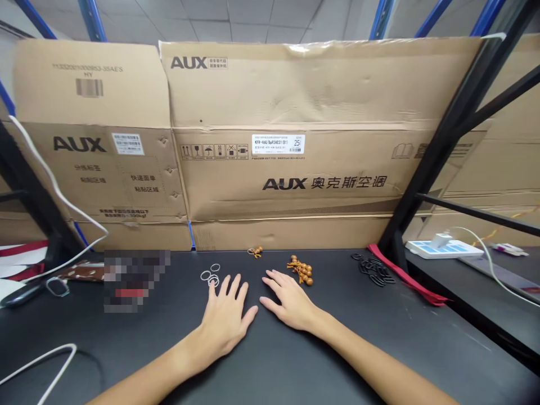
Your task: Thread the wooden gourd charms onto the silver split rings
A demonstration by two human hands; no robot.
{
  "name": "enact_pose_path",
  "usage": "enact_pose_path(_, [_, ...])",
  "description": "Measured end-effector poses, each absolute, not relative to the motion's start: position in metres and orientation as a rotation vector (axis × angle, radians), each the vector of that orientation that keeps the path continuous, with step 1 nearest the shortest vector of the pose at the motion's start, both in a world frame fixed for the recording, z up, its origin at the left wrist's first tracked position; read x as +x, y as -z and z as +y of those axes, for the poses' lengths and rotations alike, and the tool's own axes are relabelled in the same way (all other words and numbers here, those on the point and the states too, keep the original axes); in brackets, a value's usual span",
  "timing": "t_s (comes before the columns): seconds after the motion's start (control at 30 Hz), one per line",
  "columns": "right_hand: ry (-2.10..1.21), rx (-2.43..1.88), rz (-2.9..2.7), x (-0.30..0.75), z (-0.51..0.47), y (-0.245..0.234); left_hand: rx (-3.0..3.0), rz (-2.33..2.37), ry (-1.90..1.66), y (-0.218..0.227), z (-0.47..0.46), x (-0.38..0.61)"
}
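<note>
My left hand (225, 315) lies flat on the dark table with its fingers spread and holds nothing. Its fingertips reach several silver metal rings (205, 275), and one finger touches or covers part of a ring. My right hand (289, 301) also rests open, palm down, fingers stretched toward the left. Just beyond it sits a small heap of brown gourd-shaped pendants (301, 271). Farther back, between the hands, a silver ring lies with a brown pendant (256, 252). To the right is a pile of black oval loops (374, 271), apart from both hands.
Large cardboard boxes (287, 101) stand along the table's back edge. A red strap (409, 278) lies by the black metal frame (439, 135) at right, near a white power strip (442, 248). White cable (54, 360) and glasses (57, 287) are at left, beside a blurred-out patch.
</note>
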State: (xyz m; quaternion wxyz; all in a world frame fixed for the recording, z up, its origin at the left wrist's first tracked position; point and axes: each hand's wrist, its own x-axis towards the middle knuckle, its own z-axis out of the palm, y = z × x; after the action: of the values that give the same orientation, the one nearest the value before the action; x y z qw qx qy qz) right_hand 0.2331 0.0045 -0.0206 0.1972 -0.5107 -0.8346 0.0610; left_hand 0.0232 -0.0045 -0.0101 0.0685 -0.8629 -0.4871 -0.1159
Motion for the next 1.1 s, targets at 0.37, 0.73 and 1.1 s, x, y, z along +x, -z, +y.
enact_pose_path(0.37, [-0.134,-1.412,-2.339,0.233,0.005,0.021,-2.838,-1.183,0.633,0.016,0.001,0.017])
enact_pose_path(0.73, [-0.090,-1.354,-2.284,0.234,0.005,0.027,-2.940,-1.244,0.704,0.015,0.013,0.009])
enact_pose_path(1.1, [-0.111,-1.050,-2.431,0.231,-0.005,0.010,-3.123,-1.195,0.773,0.005,0.012,0.007])
